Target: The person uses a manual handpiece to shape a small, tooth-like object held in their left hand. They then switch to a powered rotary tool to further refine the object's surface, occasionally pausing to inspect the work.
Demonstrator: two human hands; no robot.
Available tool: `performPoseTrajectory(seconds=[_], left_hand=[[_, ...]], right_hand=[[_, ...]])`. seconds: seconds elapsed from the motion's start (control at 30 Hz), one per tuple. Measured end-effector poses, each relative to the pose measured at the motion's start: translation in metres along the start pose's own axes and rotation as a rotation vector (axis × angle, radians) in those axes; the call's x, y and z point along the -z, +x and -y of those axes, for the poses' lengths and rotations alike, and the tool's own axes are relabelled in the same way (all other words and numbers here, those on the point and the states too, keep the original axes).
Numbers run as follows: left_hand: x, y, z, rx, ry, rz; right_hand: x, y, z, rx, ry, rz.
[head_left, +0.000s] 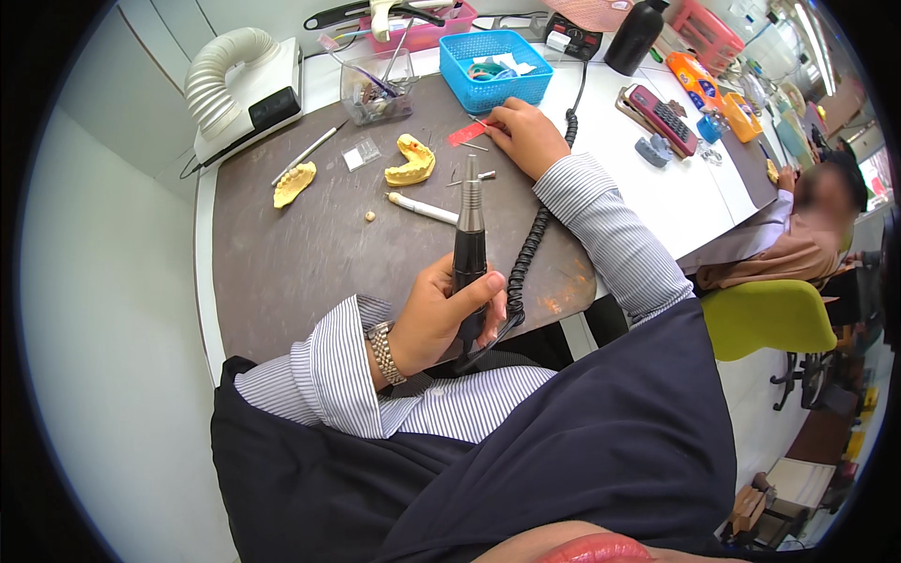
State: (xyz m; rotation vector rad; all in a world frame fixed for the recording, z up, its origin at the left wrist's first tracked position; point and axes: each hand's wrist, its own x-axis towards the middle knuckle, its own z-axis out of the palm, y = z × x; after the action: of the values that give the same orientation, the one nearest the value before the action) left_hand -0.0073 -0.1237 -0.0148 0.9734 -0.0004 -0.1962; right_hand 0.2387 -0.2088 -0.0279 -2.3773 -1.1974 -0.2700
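My left hand (434,314) is wrapped round a black handpiece (469,246) with a silver nose, held upright over the table's near edge. A coiled black cord (531,249) runs beside it. My right hand (527,136) reaches to the far side of the brown work mat, its fingertips pinched on a thin metal bur (477,120) beside a red strip (464,135). More thin burs lie close by. A yellow dental cast (411,161) sits left of them, with a white pen-like tool (422,207) and a small tooth-like piece (370,217) nearer me.
Another yellow cast (295,186) lies left. Behind stand a white hose unit (249,108), a clear tool box (377,89), a blue basket (496,70) and a black bottle (636,39). At right are a maroon calculator-like device (663,120) and a seated person (779,235).
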Motion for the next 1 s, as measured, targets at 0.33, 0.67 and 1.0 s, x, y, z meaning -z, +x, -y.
performPoseTrajectory(seconds=[0.33,0.67,1.0], left_hand=[[-0.002,0.004,-0.004,0.0,-0.007,-0.122],[-0.008,0.006,-0.004,0.043,0.151,-0.174],[-0.012,0.007,-0.006,0.102,0.148,-0.258]], right_hand=[[-0.011,0.0,-0.006,0.139,-0.174,-0.144],[0.019,-0.003,0.019,-0.167,1.679,0.006],[0.042,-0.019,0.044,-0.011,1.803,0.135]])
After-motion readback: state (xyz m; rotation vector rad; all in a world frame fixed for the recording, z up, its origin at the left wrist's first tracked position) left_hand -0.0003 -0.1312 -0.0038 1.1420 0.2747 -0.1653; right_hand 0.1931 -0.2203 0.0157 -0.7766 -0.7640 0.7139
